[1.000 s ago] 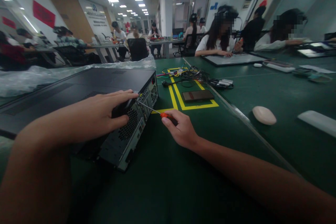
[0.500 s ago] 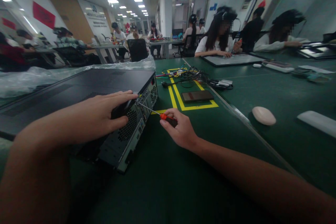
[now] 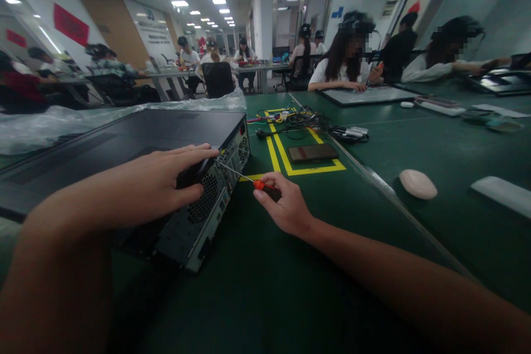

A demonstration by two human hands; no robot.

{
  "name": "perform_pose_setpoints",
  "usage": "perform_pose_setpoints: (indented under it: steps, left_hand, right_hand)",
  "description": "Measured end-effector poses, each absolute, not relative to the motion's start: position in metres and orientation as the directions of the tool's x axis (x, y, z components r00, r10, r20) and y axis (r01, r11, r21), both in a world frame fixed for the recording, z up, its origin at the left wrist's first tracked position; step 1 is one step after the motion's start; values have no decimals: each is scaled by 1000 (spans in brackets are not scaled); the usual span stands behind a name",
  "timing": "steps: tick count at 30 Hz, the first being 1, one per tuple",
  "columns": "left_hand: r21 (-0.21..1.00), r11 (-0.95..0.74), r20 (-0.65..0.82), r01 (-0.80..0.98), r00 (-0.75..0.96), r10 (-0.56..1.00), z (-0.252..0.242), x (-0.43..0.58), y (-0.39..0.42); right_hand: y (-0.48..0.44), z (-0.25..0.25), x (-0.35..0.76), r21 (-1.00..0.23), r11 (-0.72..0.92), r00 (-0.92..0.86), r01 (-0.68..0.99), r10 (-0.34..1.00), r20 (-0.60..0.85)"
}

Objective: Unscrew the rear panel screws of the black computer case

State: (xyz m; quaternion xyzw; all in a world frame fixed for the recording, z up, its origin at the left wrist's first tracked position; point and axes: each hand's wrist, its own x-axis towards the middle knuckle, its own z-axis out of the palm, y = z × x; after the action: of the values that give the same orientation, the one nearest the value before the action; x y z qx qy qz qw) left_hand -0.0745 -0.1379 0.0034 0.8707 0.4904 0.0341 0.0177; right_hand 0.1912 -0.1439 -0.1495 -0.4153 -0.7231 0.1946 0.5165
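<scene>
A black desktop computer case (image 3: pixel 186 127) lies flat on the green table at left, its metal back panel (image 3: pixel 207 199) facing right. My left hand (image 3: pixel 166 174) is over the case's top rear edge, fingers stretched along it and thumb below against the back. Between thumb and fingers is a shiny black piece (image 3: pixel 193 172); whether it belongs to the case I cannot tell. My right hand (image 3: pixel 286 202) grips a screwdriver (image 3: pixel 259 184) by its red and black handle. The thin metal shaft points up and left, its tip at the panel's upper edge beside my left fingertips.
Behind the case lies clear plastic wrap (image 3: pixel 199 103). A phone (image 3: pixel 313 152) rests inside yellow tape marks, with a heap of cables (image 3: pixel 305 119) beyond. At right are a pale mouse (image 3: pixel 418 184) and a white bar (image 3: pixel 501 193). Co-workers sit across the table.
Both my hands, the screwdriver and the case keep their places; the whole view has shifted very slightly. At far right, a co-worker's arm has reached further outward.
</scene>
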Motion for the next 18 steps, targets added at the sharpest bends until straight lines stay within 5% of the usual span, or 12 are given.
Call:
perform_pose_setpoints:
  steps: [18]
  left_hand:
    - [90, -533, 64, 841, 529, 846, 2, -76, -136]
  right_hand:
    - [-144, -152, 191, -714, 605, -128, 351, 787, 604]
